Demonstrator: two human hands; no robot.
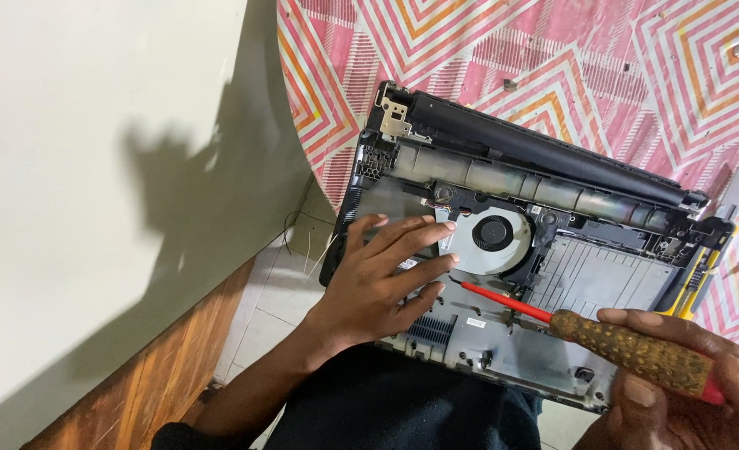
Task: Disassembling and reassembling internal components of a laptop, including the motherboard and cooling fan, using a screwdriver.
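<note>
Left hand (382, 279) flat, open on laptop shell (586, 275) holding fan (493, 235); right hand (678, 383) seemingly grips screwdriver (603, 337).

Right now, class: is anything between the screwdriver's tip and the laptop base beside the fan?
Nothing visible. The screwdriver, held in the right hand, reaches the laptop base unobstructed below the fan. The left hand rests flat just left of the tip.

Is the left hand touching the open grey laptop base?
Touching. The head view shows the left hand lying flat, fingers spread, on the open grey laptop base beside the round fan.
</note>
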